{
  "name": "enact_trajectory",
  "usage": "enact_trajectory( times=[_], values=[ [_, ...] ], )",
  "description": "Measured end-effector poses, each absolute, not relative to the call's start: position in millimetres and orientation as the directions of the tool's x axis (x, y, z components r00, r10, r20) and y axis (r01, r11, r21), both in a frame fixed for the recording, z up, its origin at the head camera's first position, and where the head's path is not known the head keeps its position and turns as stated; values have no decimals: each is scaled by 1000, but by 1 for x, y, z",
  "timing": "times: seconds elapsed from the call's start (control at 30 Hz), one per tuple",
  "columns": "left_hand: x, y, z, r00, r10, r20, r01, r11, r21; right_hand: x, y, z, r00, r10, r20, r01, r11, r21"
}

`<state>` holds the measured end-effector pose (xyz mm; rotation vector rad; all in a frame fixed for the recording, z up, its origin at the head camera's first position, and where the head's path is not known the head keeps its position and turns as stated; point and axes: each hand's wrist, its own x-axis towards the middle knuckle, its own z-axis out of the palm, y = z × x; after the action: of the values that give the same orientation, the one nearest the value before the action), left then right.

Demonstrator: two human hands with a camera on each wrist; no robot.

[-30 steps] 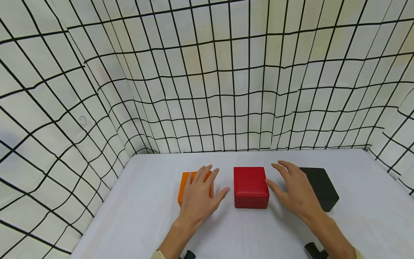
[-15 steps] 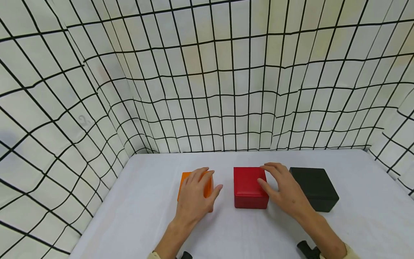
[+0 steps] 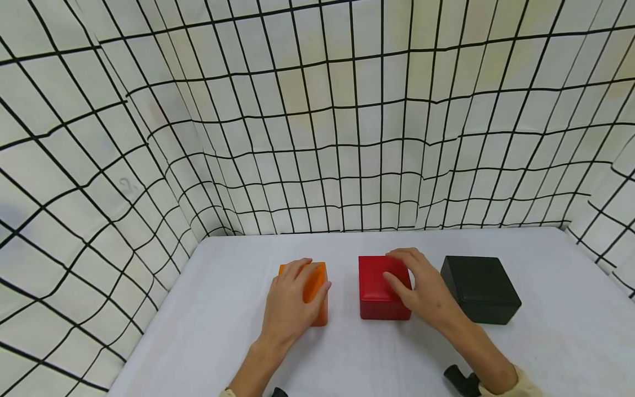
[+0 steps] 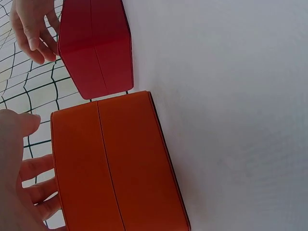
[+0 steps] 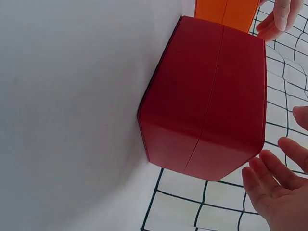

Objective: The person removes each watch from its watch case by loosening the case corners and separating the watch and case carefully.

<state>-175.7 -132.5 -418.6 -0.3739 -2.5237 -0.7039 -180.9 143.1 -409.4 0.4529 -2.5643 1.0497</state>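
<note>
An orange lidded box [image 4: 110,168] sits on the white-covered table, a thin seam running round its side. My left hand [image 3: 291,303] is over it with relaxed, slightly bent fingers, covering much of its top in the head view. In the left wrist view those fingers [image 4: 41,190] show along the lid's upper edge. A red lidded box [image 3: 372,281] stands to the right. Over its right part reaches my right hand [image 3: 429,289], thumb and fingers spread apart. From the right wrist, its fingertips [image 5: 263,161] appear right at the lid's edge.
A dark green-black box [image 3: 478,286] stands right of the red one, beside my right forearm. White cloth walls with a black grid [image 3: 347,127] close in the table [image 3: 198,331] at the back and sides. Black camera mounts [image 3: 461,380] sit at my wrists.
My right hand has moved left, from between the red and black boxes to over the red one. My left hand has shifted slightly left and nearer over the orange box. The boxes stay put.
</note>
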Motion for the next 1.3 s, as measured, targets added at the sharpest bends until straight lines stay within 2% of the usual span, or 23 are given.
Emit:
enact_trajectory(
  times=[0.27,1.3],
  values=[
    [-172,-139,-420,-843,104,527,366,830,421,-181,133,-410,-914,-163,372,-383,647,-659],
    [-165,-165,-426,-849,50,526,323,836,443,-177,99,-409,-927,-179,330,-371,572,-732]
  ],
)
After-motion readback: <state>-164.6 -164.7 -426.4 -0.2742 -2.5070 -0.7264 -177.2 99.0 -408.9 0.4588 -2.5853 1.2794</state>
